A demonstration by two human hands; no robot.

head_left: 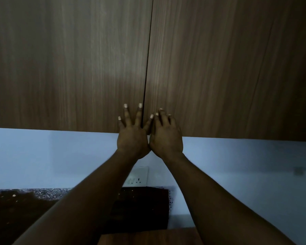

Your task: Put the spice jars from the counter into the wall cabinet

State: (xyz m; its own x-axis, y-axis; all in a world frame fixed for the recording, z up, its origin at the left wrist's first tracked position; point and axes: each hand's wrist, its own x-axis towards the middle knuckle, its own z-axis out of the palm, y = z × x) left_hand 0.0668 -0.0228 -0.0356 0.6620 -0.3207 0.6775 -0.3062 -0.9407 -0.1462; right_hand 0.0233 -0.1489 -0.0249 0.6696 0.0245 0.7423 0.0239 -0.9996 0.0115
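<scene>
The wall cabinet (69, 68) fills the upper view, with two brown wood-grain doors closed along a dark centre seam. My left hand (132, 133) lies flat on the bottom inner corner of the left door, fingers spread. My right hand (166, 135) rests beside it on the bottom inner corner of the right door (228, 68), fingers bent slightly. Both hands hold nothing and touch each other at the thumbs. No spice jar is in sight.
A pale wall runs below the cabinet, with a white socket (138, 176) behind my left forearm. A dark speckled counter (42, 192) lies at the lower left. A brown wooden surface (148, 236) shows at the bottom centre.
</scene>
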